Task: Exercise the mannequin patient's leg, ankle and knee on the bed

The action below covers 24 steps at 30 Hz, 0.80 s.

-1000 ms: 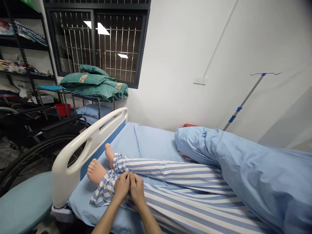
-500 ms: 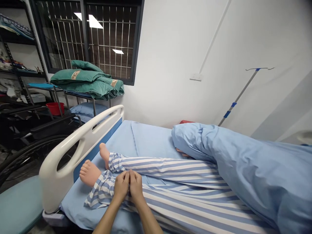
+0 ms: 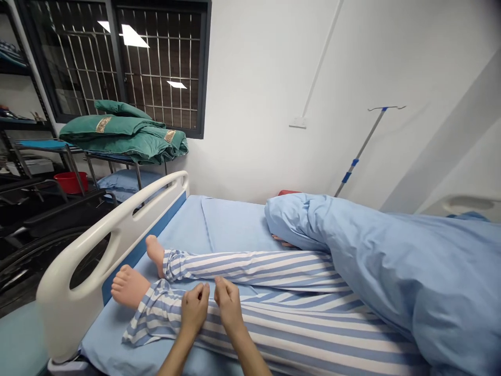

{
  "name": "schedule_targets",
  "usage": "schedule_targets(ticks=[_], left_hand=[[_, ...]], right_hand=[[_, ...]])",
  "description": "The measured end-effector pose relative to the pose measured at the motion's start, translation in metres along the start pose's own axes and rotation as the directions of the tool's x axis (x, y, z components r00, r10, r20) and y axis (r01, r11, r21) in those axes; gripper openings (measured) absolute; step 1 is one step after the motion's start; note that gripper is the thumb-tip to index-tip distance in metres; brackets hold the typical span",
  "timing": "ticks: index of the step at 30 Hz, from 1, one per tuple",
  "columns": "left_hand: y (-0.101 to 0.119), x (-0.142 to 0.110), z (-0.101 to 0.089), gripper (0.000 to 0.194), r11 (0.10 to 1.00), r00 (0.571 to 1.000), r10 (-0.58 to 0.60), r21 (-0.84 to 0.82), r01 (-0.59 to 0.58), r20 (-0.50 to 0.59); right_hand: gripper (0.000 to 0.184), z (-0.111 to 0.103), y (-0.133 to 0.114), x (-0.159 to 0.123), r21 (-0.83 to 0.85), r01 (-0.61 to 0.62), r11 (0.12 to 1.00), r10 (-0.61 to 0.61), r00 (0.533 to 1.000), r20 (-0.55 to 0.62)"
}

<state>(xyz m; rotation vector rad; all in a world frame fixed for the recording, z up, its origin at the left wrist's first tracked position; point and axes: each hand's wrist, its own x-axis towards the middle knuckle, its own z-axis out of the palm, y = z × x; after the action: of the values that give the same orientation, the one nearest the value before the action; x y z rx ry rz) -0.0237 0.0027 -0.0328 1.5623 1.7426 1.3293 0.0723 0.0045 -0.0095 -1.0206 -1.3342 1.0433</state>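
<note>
My left hand [image 3: 195,307] is closed in a fist over the near leg of the striped trousers [image 3: 289,330]. Beside it, a small gap apart, my right hand [image 3: 229,303] is also curled into a fist. Nothing shows in either hand; whether they touch the cloth is hard to tell. The blue-and-white trousers clothe a figure lying on the bed, with smooth, doll-like bare feet [image 3: 130,287] left of my hands. A light blue quilt [image 3: 376,261] is folded back over the figure's upper part, and a few fingertips [image 3: 282,241] peek out under its edge.
The white bed end board [image 3: 84,245] rises on the left, with a wheelchair [image 3: 58,224] beyond it. Green folded bedding [image 3: 129,136] is piled on a chair near the window. A drip stand [image 3: 362,149] leans by the wall, and a red basin [image 3: 71,181] sits at the back left.
My fists, earlier pressed together, have moved apart, the right one shifting rightward. The whole view has swung a little to the right.
</note>
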Motion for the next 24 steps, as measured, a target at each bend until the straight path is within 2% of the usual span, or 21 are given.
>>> schedule_targets(ticks=[2, 4, 6, 9, 12, 15, 18, 21, 24], left_hand=[[0.003, -0.001, 0.003, 0.038, 1.000, 1.000, -0.014, 0.001, 0.014, -0.018], [0.009, -0.002, 0.008, 0.038, 0.997, 0.999, -0.030, -0.068, 0.028, -0.029], [0.015, -0.004, 0.015, 0.038, 0.993, 1.000, -0.017, -0.117, 0.019, 0.012], [0.023, -0.009, 0.025, 0.039, 0.996, 0.997, 0.009, -0.087, -0.002, 0.077], [0.033, -0.015, 0.037, 0.040, 0.991, 0.998, -0.024, -0.127, 0.030, 0.050], [0.049, -0.023, 0.055, 0.038, 0.967, 0.994, -0.006, -0.251, 0.033, 0.105], [0.065, -0.032, 0.079, 0.038, 0.975, 0.983, 0.017, -0.221, 0.024, 0.184], [0.077, -0.038, 0.100, 0.037, 0.973, 0.983, -0.010, -0.223, 0.052, 0.186], [0.086, -0.041, 0.115, 0.037, 0.964, 0.973, 0.034, -0.265, 0.029, 0.229]], right_hand=[[0.042, -0.015, -0.001, -0.006, -0.063, -0.005, 0.998, 0.002, 0.999, -0.035], [0.043, -0.030, -0.002, -0.011, -0.112, -0.015, 0.994, 0.008, 0.998, -0.059], [0.043, -0.045, -0.005, -0.013, -0.124, 0.000, 0.992, -0.008, 0.998, -0.063], [0.042, -0.068, -0.008, -0.014, -0.118, 0.023, 0.993, -0.036, 0.993, -0.111], [0.043, -0.088, -0.001, -0.019, -0.159, -0.012, 0.987, -0.012, 0.988, -0.154], [0.042, -0.099, 0.007, -0.024, -0.196, -0.021, 0.980, -0.009, 0.989, -0.149], [0.040, -0.106, 0.007, -0.027, -0.178, 0.002, 0.984, -0.031, 0.986, -0.165], [0.039, -0.117, 0.004, -0.028, -0.187, 0.009, 0.982, -0.042, 0.985, -0.170], [0.037, -0.133, 0.005, -0.031, -0.208, 0.005, 0.978, -0.047, 0.980, -0.195]])
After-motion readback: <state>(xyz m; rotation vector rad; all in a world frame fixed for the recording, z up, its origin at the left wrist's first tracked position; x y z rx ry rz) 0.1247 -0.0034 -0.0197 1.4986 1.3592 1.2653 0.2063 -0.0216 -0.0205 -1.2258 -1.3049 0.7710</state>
